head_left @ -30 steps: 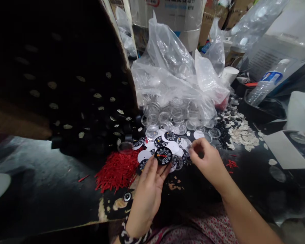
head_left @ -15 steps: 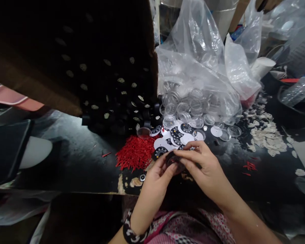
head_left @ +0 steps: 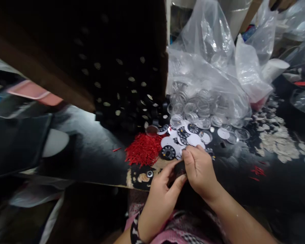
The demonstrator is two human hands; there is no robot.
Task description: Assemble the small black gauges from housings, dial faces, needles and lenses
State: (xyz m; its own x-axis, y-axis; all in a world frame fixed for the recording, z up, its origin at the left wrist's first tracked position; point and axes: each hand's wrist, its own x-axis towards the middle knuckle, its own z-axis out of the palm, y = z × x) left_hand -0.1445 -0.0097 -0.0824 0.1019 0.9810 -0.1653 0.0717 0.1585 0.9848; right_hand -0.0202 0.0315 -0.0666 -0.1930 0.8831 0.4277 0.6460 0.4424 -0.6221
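My left hand (head_left: 164,193) holds a small dark round part (head_left: 180,168) between thumb and fingers, near the table's front edge. Right beside it, my right hand (head_left: 200,169) is closed, its thumb pressed on the bent fingers; what it pinches, if anything, is hidden. Just beyond the hands lie black-and-white printed discs (head_left: 168,152) and white discs. A heap of red pointed pieces (head_left: 143,149) sits to their left, and a small metal ring (head_left: 149,174) lies near the edge.
A large dark box (head_left: 132,40) holding black parts with pale tags looms at upper left. Clear round covers (head_left: 203,105) spill from a plastic bag (head_left: 205,64). Pale flat pieces (head_left: 277,142) and a few red ones (head_left: 258,171) lie at right. A pink tray (head_left: 27,89) stands far left.
The view has shifted, so the table's contents appear further right. My right hand has gone from spread fingers on the dark part to a closed grip beside it. My left hand still holds the part.
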